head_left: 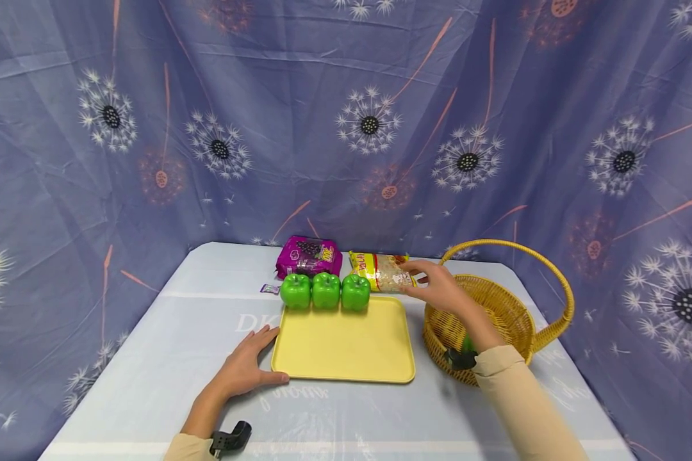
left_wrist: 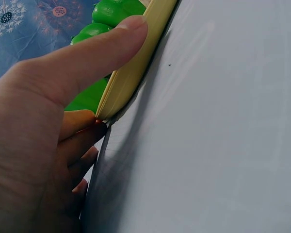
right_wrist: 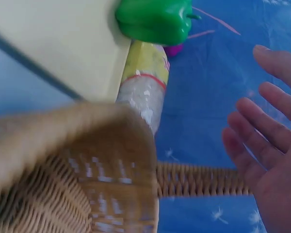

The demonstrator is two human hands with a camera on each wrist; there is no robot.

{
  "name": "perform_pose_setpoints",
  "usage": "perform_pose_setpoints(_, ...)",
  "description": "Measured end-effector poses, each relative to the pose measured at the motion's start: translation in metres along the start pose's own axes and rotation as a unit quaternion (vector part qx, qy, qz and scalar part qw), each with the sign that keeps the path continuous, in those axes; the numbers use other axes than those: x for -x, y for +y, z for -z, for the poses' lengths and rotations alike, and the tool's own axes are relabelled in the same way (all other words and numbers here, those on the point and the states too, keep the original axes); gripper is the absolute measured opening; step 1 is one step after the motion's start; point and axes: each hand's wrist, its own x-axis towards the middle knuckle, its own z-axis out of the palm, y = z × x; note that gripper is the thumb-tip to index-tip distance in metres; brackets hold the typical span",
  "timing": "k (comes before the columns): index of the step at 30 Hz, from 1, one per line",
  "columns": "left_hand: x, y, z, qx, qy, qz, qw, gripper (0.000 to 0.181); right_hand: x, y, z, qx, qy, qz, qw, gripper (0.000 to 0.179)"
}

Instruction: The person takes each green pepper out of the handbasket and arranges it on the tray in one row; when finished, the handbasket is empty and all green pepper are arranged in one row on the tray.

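Note:
My left hand [head_left: 245, 365] rests at the near left corner of a yellow tray [head_left: 346, 346], its fingers along the left side and its thumb [left_wrist: 121, 46] against the near rim. Three green bell peppers [head_left: 325, 291] sit in a row along the tray's far edge. Above the gap between the tray and a wicker basket [head_left: 435, 333], my right hand [head_left: 441, 288] reaches out with spread fingers and holds nothing. A green thing [head_left: 468, 344] shows inside the basket, mostly hidden by my right wrist.
Behind the peppers lie a purple packet [head_left: 308, 256] and a yellow, partly clear bag [head_left: 380, 269]. A small purple sachet [head_left: 270, 289] is left of the peppers. The basket's tall handle [head_left: 562, 282] arches up at the right. A patterned blue curtain [head_left: 300, 128] hangs behind the table.

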Motion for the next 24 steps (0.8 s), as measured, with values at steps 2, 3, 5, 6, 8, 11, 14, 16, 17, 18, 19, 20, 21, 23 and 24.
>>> perform_pose_setpoints(2,0.001,0.000,0.001,0.000,0.000,-0.002,1.0000,0.113,0.006,0.001,0.006,0.004,-0.001,-0.003,1.0000,0.046)
perform_pose_setpoints(3,0.001,0.001,0.001,-0.001,0.001,-0.004,1.0000,0.113,0.009,0.001,0.009,0.002,0.000,-0.005,1.0000,0.044)
perform_pose_setpoints(5,0.001,0.001,0.001,-0.001,0.001,-0.007,1.0000,0.113,0.016,0.002,0.014,-0.001,0.001,-0.009,1.0000,0.041)
perform_pose_setpoints(6,0.001,0.001,0.001,-0.003,0.002,-0.008,1.0000,0.113,0.019,0.003,0.017,-0.002,0.002,-0.010,0.9999,0.039)
perform_pose_setpoints(8,0.001,0.001,0.001,-0.003,0.002,-0.008,1.0000,0.113,0.024,0.006,0.021,-0.006,0.001,-0.015,0.9999,0.037)
perform_pose_setpoints(11,0.001,0.001,0.001,-0.002,0.000,-0.006,1.0000,0.113,0.032,0.013,0.028,-0.016,0.000,-0.024,0.9996,0.034)
perform_pose_setpoints(14,0.001,0.002,0.001,-0.002,-0.001,-0.005,1.0000,0.113,0.039,0.023,0.033,-0.019,-0.003,-0.028,0.9994,0.034)
perform_pose_setpoints(16,0.001,0.002,0.001,0.000,0.001,-0.007,1.0000,0.113,0.043,0.029,0.036,-0.016,-0.004,-0.035,0.9993,0.034)
perform_pose_setpoints(17,0.001,0.002,0.002,0.001,0.002,-0.008,1.0000,0.113,0.045,0.032,0.038,-0.014,-0.007,-0.036,0.9992,0.034)
perform_pose_setpoints(18,0.001,0.002,0.002,0.001,0.004,-0.009,1.0000,0.113,0.047,0.034,0.039,-0.011,-0.009,-0.040,0.9991,0.034)
perform_pose_setpoints(19,0.001,0.002,0.002,0.001,0.004,-0.009,0.9999,0.113,0.049,0.037,0.040,-0.008,-0.011,-0.043,0.9990,0.034)
perform_pose_setpoints(20,0.001,0.002,0.002,0.001,0.004,-0.010,0.9999,0.113,0.051,0.039,0.041,-0.007,-0.011,-0.046,0.9988,0.036)
perform_pose_setpoints(21,0.001,0.002,0.002,0.002,0.004,-0.010,0.9999,0.113,0.053,0.041,0.042,-0.007,-0.013,-0.048,0.9987,0.036)
perform_pose_setpoints(23,0.001,0.002,0.002,0.001,0.002,-0.009,1.0000,0.114,0.057,0.045,0.043,-0.004,-0.015,-0.046,0.9988,0.038)
perform_pose_setpoints(24,0.001,0.002,0.002,0.000,0.002,-0.010,0.9999,0.114,0.059,0.047,0.044,-0.002,-0.014,-0.049,0.9987,0.038)
